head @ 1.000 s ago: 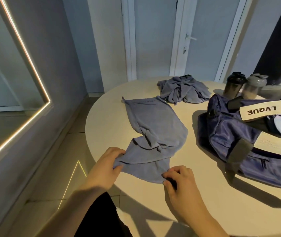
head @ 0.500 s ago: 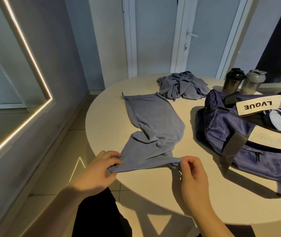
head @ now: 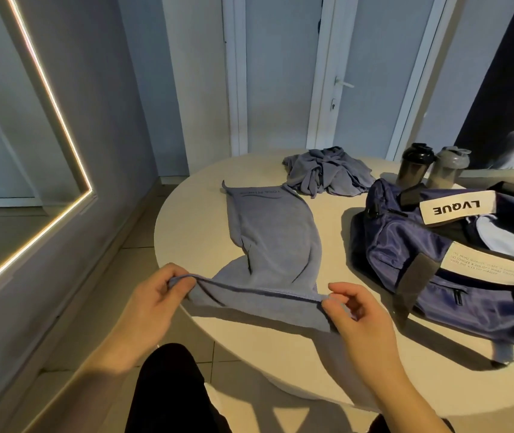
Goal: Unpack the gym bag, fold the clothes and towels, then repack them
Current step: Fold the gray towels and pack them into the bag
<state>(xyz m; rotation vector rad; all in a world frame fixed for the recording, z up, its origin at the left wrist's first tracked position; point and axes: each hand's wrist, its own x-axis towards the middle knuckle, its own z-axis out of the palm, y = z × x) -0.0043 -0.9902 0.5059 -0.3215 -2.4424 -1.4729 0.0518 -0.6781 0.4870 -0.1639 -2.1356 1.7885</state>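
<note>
Currently folding: your left hand (head: 152,303) and right hand (head: 360,321) pinch the towel (head: 276,235) corners; next, carry them toward 12 o'clock.

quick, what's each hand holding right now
Left hand: pinching the near left corner of the towel.
Right hand: pinching the near right corner of the same towel.

Left hand (head: 152,300) and right hand (head: 354,310) pinch the towel's (head: 276,242) near edge taut.
</note>
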